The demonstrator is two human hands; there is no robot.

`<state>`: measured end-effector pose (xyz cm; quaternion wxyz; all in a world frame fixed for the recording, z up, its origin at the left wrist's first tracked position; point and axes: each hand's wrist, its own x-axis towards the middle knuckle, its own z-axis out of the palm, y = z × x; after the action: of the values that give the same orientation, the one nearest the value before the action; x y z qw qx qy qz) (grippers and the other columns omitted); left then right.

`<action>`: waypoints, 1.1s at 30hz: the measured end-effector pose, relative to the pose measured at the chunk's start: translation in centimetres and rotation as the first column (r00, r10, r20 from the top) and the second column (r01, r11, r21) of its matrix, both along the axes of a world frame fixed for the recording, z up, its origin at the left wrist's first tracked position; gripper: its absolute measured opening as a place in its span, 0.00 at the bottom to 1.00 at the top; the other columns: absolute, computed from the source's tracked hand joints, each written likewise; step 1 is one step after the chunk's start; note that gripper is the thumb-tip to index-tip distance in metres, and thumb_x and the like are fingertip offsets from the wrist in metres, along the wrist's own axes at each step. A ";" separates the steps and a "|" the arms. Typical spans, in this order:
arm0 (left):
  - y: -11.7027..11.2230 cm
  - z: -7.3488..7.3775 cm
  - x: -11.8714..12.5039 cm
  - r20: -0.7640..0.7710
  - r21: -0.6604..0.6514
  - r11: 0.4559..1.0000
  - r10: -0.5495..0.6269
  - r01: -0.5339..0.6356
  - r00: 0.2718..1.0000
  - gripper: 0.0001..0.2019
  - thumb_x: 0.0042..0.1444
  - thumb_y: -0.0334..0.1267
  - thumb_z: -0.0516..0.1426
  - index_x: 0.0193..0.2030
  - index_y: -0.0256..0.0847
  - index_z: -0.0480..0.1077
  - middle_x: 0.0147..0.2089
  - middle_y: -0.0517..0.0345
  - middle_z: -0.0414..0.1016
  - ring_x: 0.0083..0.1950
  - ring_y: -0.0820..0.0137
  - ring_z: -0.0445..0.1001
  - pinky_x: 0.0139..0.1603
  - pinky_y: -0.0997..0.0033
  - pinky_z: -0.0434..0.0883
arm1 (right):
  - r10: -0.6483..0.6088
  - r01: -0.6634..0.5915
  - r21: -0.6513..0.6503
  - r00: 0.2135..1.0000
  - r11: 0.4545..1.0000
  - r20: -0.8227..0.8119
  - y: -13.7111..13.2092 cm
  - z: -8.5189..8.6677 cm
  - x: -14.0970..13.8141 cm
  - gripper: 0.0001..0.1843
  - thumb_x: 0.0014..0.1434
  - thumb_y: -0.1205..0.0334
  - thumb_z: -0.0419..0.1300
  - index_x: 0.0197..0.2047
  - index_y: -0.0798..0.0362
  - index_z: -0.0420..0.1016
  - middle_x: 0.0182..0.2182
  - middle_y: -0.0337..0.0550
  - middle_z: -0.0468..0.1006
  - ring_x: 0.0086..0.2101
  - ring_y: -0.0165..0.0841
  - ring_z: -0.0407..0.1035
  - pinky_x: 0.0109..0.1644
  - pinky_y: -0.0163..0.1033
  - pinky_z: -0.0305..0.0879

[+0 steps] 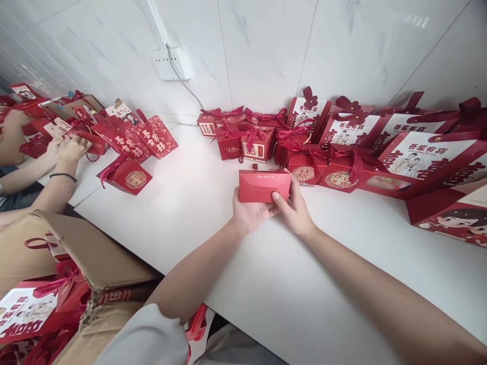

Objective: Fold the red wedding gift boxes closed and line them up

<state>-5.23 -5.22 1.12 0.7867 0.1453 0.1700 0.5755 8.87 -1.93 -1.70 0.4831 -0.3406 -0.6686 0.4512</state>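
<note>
Both my hands hold a flat red folded box (262, 183) just above the white table (198, 203), near its middle. My left hand (249, 214) grips the box from below, fingers wrapped behind it. My right hand (292, 208) pinches its lower right corner, thumb on the front face. Right behind the box stands a row of small red gift boxes with ribbon bows (251, 139), and further right lean red and white gift bags (350, 129).
Another person's hands (70, 149) work on a red bag at the left, among more red bags (146, 139). An open cardboard carton (87, 258) with red bags sits at the lower left. A wall socket with a cable (171, 63) is on the tiled wall.
</note>
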 end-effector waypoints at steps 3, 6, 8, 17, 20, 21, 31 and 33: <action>0.0 0.0 0.0 -0.006 -0.023 1.000 0.000 0.000 1.000 0.32 0.56 0.57 0.47 0.59 0.38 0.69 0.59 0.42 0.74 0.62 0.46 0.69 0.60 0.46 0.64 | -0.001 0.001 -0.035 1.000 0.999 -0.003 0.0 0.0 0.0 0.36 0.63 0.43 0.58 0.69 0.46 0.53 0.62 0.48 0.69 0.61 0.44 0.65 0.65 0.52 0.62; 0.0 0.3 0.0 -0.022 -0.027 1.000 0.004 -0.004 1.000 0.33 0.56 0.58 0.47 0.59 0.37 0.69 0.59 0.41 0.73 0.62 0.46 0.68 0.59 0.47 0.65 | 0.012 -0.014 -0.067 1.000 0.998 -0.021 0.1 -0.1 0.0 0.34 0.63 0.43 0.58 0.67 0.46 0.56 0.60 0.47 0.72 0.59 0.43 0.66 0.65 0.52 0.62; -0.1 0.4 0.0 -0.034 -0.033 0.999 0.005 -0.006 0.999 0.32 0.56 0.57 0.48 0.59 0.38 0.69 0.59 0.42 0.73 0.62 0.47 0.69 0.59 0.47 0.65 | 0.011 -0.013 -0.076 1.000 0.997 -0.029 0.2 -0.1 0.0 0.34 0.63 0.42 0.58 0.67 0.46 0.57 0.60 0.47 0.72 0.59 0.43 0.66 0.65 0.52 0.61; 0.1 -0.1 -0.1 -0.089 0.011 1.000 0.005 -0.004 0.996 0.32 0.54 0.58 0.49 0.59 0.39 0.69 0.59 0.43 0.74 0.63 0.47 0.68 0.61 0.47 0.65 | -0.049 0.046 0.064 0.998 0.997 0.048 0.7 -1.0 -0.1 0.39 0.65 0.44 0.56 0.72 0.48 0.47 0.61 0.53 0.69 0.58 0.43 0.68 0.61 0.53 0.66; 0.2 0.0 -0.1 -0.092 0.002 0.999 0.033 -0.033 0.995 0.32 0.54 0.58 0.48 0.58 0.40 0.69 0.57 0.44 0.75 0.64 0.47 0.68 0.60 0.47 0.65 | -0.240 0.190 0.303 0.961 0.934 0.136 0.3 -0.3 0.1 0.44 0.64 0.46 0.57 0.74 0.48 0.39 0.70 0.57 0.53 0.67 0.48 0.54 0.67 0.59 0.57; 0.2 0.0 -0.1 -0.088 0.005 0.999 0.050 -0.050 0.995 0.31 0.55 0.58 0.48 0.57 0.40 0.70 0.57 0.44 0.75 0.64 0.47 0.68 0.60 0.47 0.65 | -0.306 0.214 0.410 0.936 0.887 0.174 0.1 0.0 0.2 0.45 0.64 0.47 0.57 0.75 0.48 0.38 0.72 0.56 0.48 0.69 0.50 0.48 0.69 0.61 0.52; -0.1 0.0 0.0 -0.059 -0.143 0.964 0.219 -0.226 0.974 0.23 0.57 0.55 0.50 0.48 0.40 0.73 0.52 0.49 0.77 0.68 0.55 0.62 0.66 0.59 0.60 | -0.315 -0.246 0.705 0.763 0.665 0.564 -2.5 1.1 -0.9 0.42 0.69 0.52 0.50 0.75 0.50 0.28 0.71 0.49 0.53 0.69 0.45 0.49 0.72 0.66 0.27; 0.0 0.1 0.1 -0.062 -0.143 0.964 0.217 -0.224 0.974 0.24 0.57 0.55 0.50 0.49 0.40 0.74 0.52 0.49 0.77 0.68 0.54 0.63 0.67 0.58 0.61 | -0.331 -0.233 0.707 0.758 0.667 0.562 -2.5 1.0 -1.0 0.42 0.69 0.52 0.50 0.75 0.50 0.28 0.71 0.49 0.53 0.69 0.45 0.50 0.72 0.66 0.26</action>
<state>-5.15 -5.26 1.27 0.7224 0.0794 0.2457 0.6414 7.88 -4.39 -0.70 0.3279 -0.2668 -0.9060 -0.0228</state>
